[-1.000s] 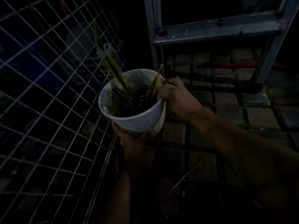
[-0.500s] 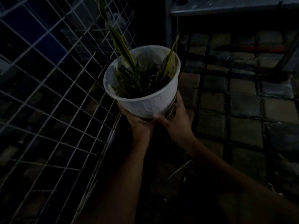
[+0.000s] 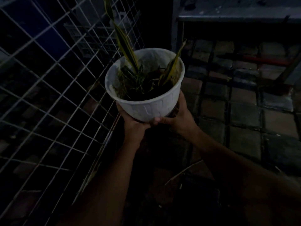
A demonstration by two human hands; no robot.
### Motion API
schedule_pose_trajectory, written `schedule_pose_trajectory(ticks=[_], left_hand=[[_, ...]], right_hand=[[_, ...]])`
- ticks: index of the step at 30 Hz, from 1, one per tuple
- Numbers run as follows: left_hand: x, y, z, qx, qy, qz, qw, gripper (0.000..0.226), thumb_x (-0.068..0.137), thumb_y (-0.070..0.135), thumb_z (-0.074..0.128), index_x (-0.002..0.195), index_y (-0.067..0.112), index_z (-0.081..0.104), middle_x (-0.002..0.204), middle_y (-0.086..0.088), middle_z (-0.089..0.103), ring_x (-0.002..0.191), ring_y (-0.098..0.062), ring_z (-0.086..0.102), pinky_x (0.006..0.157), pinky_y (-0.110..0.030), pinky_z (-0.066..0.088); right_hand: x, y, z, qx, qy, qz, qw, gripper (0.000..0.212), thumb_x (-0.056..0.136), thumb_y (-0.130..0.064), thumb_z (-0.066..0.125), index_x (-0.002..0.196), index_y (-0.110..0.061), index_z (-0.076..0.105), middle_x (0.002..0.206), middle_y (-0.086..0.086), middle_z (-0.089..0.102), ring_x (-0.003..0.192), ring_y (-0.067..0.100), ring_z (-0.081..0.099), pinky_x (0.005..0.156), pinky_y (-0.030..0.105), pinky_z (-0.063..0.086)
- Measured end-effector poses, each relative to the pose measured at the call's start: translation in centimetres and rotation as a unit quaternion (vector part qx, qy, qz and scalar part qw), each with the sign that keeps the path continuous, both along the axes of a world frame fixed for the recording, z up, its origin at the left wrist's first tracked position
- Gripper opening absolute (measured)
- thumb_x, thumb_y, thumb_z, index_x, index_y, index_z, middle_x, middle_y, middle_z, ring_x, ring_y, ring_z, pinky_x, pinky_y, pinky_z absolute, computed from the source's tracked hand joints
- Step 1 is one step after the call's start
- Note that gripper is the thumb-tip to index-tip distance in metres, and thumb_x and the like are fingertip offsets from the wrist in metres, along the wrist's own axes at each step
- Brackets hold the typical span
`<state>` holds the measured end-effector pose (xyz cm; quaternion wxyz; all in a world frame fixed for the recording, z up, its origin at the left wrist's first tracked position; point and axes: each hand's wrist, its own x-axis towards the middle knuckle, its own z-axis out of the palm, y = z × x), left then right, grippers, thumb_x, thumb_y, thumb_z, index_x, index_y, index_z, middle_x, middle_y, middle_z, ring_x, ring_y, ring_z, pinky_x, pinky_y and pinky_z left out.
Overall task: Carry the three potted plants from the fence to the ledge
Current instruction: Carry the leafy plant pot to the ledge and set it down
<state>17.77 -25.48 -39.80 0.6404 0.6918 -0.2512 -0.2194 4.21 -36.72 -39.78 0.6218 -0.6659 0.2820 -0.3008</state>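
A white plastic pot (image 3: 151, 108) holds a plant with long yellow-edged green leaves (image 3: 125, 44) and dark soil. I hold it up in the air in front of me, upright. My left hand (image 3: 133, 128) cups the pot's base from below on the left. My right hand (image 3: 177, 118) grips the base from the right, thumb across the front. The white wire fence (image 3: 53, 88) runs along the left, close beside the pot. No other potted plant shows in the dark scene.
Dark paving blocks (image 3: 244, 115) cover the ground to the right. A grey metal frame with a crossbar (image 3: 236, 15) stands ahead at the top right, with a red bar (image 3: 267, 60) lying beyond it. A thin stick (image 3: 182, 173) lies on the ground below my arms.
My right hand dropped from the pot's rim to its base, so both hands now hold it from below. The pot has risen slightly and shifted right, away from the fence.
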Motion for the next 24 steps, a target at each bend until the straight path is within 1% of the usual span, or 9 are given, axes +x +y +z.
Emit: schedule_pose_trajectory(ticks=[2, 4, 6, 8, 10, 12, 17, 20, 24], left_hand=[[0.0, -0.1, 0.6, -0.013, 0.001, -0.009, 1.000, 0.139, 0.059, -0.028, 0.078, 0.157, 0.032, -0.002, 0.158, -0.006, 0.027, 0.113, -0.011, 0.056, 0.061, -0.024, 0.061], [0.2, 0.1, 1.0, -0.020, -0.022, -0.025, 0.999, 0.137, 0.055, -0.021, 0.082, 0.152, 0.038, 0.006, 0.158, -0.009, 0.029, 0.119, -0.022, 0.056, 0.059, -0.032, 0.062], [0.4, 0.2, 1.4, -0.001, -0.060, -0.024, 0.998, 0.127, 0.062, -0.027, 0.076, 0.145, 0.044, 0.012, 0.159, -0.011, 0.028, 0.116, -0.019, 0.057, 0.059, -0.032, 0.062], [0.6, 0.2, 2.1, -0.011, -0.071, -0.025, 0.997, 0.129, 0.057, -0.020, 0.085, 0.148, 0.040, 0.016, 0.160, -0.009, 0.030, 0.121, -0.015, 0.056, 0.070, -0.037, 0.064], [1.0, 0.2, 2.2, -0.021, -0.080, -0.032, 0.996, 0.145, 0.041, 0.012, 0.100, 0.156, 0.034, 0.014, 0.159, -0.001, 0.035, 0.139, -0.018, 0.047, 0.095, -0.049, 0.058], [1.2, 0.2, 2.3, -0.027, -0.086, -0.041, 0.995, 0.150, 0.036, 0.029, 0.102, 0.158, 0.033, 0.015, 0.158, 0.004, 0.036, 0.143, -0.017, 0.042, 0.106, -0.054, 0.049], [0.5, -0.9, 4.1, -0.065, -0.052, -0.041, 0.996, 0.139, 0.036, 0.028, 0.098, 0.150, 0.050, 0.021, 0.156, 0.006, 0.036, 0.140, -0.015, 0.046, 0.104, -0.050, 0.052], [0.2, -1.5, 6.3, -0.108, -0.034, -0.029, 0.993, 0.142, 0.035, 0.024, 0.095, 0.155, 0.037, 0.021, 0.156, -0.003, 0.041, 0.137, -0.022, 0.050, 0.103, -0.053, 0.052], [0.9, -3.9, 12.5, -0.154, -0.037, -0.073, 0.985, 0.145, 0.041, 0.030, 0.100, 0.158, 0.023, 0.015, 0.160, -0.009, 0.035, 0.143, -0.031, 0.042, 0.110, -0.057, 0.044]], right_hand=[[0.4, -0.8, 0.4, 0.012, -0.016, 0.017, 1.000, 0.133, 0.056, -0.024, 0.099, 0.157, -0.031, 0.014, 0.160, -0.001, 0.034, 0.143, 0.016, 0.039, 0.109, 0.045, 0.047], [0.7, -0.9, 0.4, 0.015, -0.029, 0.030, 0.999, 0.134, 0.053, -0.024, 0.101, 0.156, -0.033, 0.016, 0.159, 0.001, 0.034, 0.144, 0.020, 0.039, 0.108, 0.054, 0.047], [0.8, -0.7, 0.5, 0.024, -0.052, 0.028, 0.998, 0.132, 0.055, -0.018, 0.100, 0.156, -0.032, 0.017, 0.159, 0.003, 0.034, 0.144, 0.024, 0.038, 0.107, 0.058, 0.046], [0.6, -0.4, 0.6, 0.053, -0.074, 0.019, 0.996, 0.128, 0.058, -0.010, 0.096, 0.156, -0.034, 0.017, 0.159, 0.003, 0.035, 0.143, 0.024, 0.040, 0.106, 0.056, 0.048], [0.2, -0.2, 0.9, 0.084, -0.098, 0.013, 0.992, 0.126, 0.059, -0.010, 0.095, 0.155, -0.038, 0.019, 0.157, 0.000, 0.038, 0.142, 0.023, 0.042, 0.104, 0.057, 0.049], [-0.2, -0.3, 0.8, 0.107, -0.116, 0.004, 0.987, 0.125, 0.058, -0.013, 0.096, 0.153, -0.043, 0.022, 0.156, -0.003, 0.041, 0.140, 0.024, 0.044, 0.103, 0.061, 0.048], [-0.8, -0.4, 2.1, 0.118, -0.166, -0.013, 0.979, 0.115, 0.062, -0.011, 0.092, 0.152, -0.042, 0.027, 0.156, 0.000, 0.040, 0.141, 0.028, 0.044, 0.104, 0.064, 0.045], [-0.7, -1.0, 5.3, 0.129, -0.180, -0.037, 0.974, 0.110, 0.063, -0.015, 0.091, 0.152, -0.035, 0.030, 0.153, -0.002, 0.043, 0.136, 0.021, 0.049, 0.101, 0.048, 0.053], [-0.9, -4.4, 13.0, 0.082, -0.194, -0.044, 0.977, 0.102, 0.058, -0.023, 0.086, 0.146, -0.026, 0.033, 0.158, 0.010, 0.034, 0.143, 0.030, 0.037, 0.111, 0.059, 0.040]])
